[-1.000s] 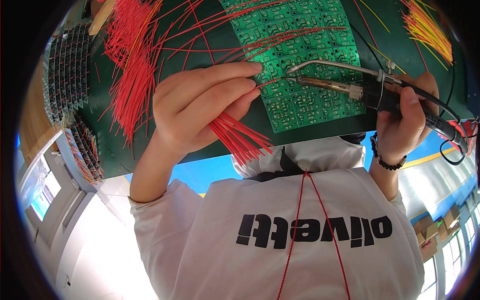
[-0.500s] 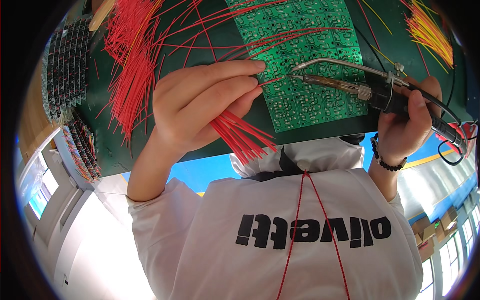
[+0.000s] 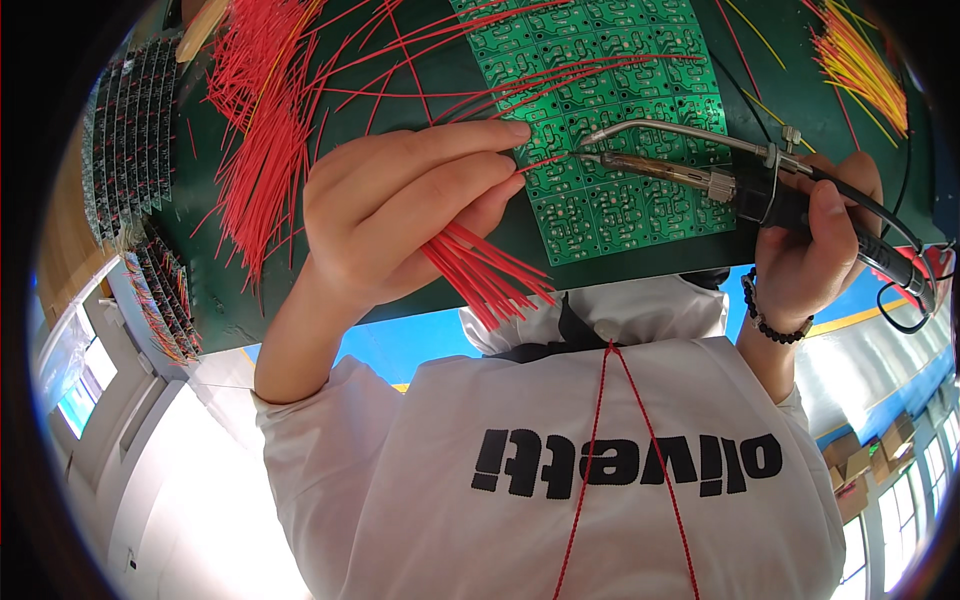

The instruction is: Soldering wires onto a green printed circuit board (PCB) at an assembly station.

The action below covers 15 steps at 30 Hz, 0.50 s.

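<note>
My left hand (image 3: 400, 205) is closed around a bundle of red wires (image 3: 485, 275), whose ends fan out below the palm. One red wire (image 3: 543, 164) sticks out from its fingertips toward the green circuit board panel (image 3: 655, 215). My right hand (image 3: 815, 235) grips a soldering iron (image 3: 775, 205) with a thin metal tube (image 3: 680, 126) clamped along it. The iron's tip is at the end of that single wire, over the panel; whether they touch I cannot tell. The panel lies on the dark green table and is divided into many small boards.
A large heap of red wires (image 3: 265, 150) lies left of my left hand, with several strands reaching across the panel. Yellow and red wires (image 3: 860, 70) lie at the far right. Stacked boards (image 3: 135, 140) stand along the left edge. The iron's black cable (image 3: 905, 235) loops at the right.
The soldering iron and my right hand have shifted very slightly, the tip moving a little left toward the wire end. My left hand stays almost still.
</note>
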Each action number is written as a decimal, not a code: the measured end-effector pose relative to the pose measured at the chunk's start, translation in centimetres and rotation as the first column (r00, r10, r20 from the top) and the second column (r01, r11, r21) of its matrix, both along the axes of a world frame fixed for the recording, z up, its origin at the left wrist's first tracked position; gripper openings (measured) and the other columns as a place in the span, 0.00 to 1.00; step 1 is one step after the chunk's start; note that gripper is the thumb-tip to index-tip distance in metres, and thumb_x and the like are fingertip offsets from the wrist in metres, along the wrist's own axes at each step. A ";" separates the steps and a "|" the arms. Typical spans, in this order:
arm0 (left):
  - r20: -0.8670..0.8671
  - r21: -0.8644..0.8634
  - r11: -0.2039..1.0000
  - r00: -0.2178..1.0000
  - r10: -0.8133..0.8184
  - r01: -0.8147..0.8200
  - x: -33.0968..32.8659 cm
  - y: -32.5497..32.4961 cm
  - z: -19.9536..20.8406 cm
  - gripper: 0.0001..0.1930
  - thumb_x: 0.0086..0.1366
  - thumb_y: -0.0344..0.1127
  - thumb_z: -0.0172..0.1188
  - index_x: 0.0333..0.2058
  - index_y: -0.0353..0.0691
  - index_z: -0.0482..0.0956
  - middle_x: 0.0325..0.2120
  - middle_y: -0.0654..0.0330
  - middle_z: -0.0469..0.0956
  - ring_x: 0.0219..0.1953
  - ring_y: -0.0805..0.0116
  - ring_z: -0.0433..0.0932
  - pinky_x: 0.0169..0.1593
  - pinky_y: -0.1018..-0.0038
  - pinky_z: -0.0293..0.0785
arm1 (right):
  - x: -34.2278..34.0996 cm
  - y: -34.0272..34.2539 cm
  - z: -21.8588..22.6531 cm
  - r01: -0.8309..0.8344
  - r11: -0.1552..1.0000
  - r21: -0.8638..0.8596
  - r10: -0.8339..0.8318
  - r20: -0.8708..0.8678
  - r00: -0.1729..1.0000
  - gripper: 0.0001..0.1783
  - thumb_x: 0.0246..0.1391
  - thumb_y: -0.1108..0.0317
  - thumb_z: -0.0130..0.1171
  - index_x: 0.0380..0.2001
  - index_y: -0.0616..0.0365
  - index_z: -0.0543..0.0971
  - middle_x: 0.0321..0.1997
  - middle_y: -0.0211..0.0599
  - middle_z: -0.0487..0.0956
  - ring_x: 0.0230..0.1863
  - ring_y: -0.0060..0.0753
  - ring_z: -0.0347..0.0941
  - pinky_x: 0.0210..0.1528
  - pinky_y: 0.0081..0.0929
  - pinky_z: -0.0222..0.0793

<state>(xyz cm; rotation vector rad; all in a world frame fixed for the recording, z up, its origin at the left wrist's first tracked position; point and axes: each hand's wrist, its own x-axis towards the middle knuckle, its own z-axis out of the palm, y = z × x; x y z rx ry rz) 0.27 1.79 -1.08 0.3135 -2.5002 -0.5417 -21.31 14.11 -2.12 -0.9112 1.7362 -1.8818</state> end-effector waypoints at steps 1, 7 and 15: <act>0.000 -0.001 1.000 1.000 0.003 -0.003 0.0 0.0 0.0 0.08 0.41 0.22 0.63 0.23 0.33 0.75 0.27 0.55 0.78 0.24 0.71 0.75 0.25 0.83 0.71 | 0.1 -0.1 0.2 -0.001 1.000 0.001 0.001 0.000 1.000 0.11 0.38 0.68 0.53 0.15 0.61 0.64 0.14 0.35 0.68 0.06 0.17 0.57 0.06 0.11 0.51; 0.016 -0.011 1.000 1.000 0.017 -0.017 0.1 0.1 0.0 0.08 0.41 0.22 0.63 0.23 0.33 0.75 0.26 0.55 0.78 0.23 0.71 0.75 0.25 0.84 0.70 | 0.7 -0.4 0.6 0.034 0.999 0.000 -0.034 0.038 0.999 0.11 0.38 0.68 0.54 0.15 0.61 0.64 0.13 0.35 0.67 0.05 0.17 0.57 0.06 0.11 0.50; 0.010 -0.029 0.999 1.000 0.017 -0.017 0.1 0.0 0.0 0.07 0.41 0.23 0.63 0.22 0.33 0.75 0.26 0.56 0.78 0.22 0.71 0.75 0.24 0.84 0.69 | 0.3 -0.3 0.6 -0.013 1.000 -0.021 0.016 0.161 0.987 0.11 0.39 0.67 0.52 0.16 0.61 0.64 0.13 0.35 0.67 0.06 0.17 0.57 0.05 0.11 0.50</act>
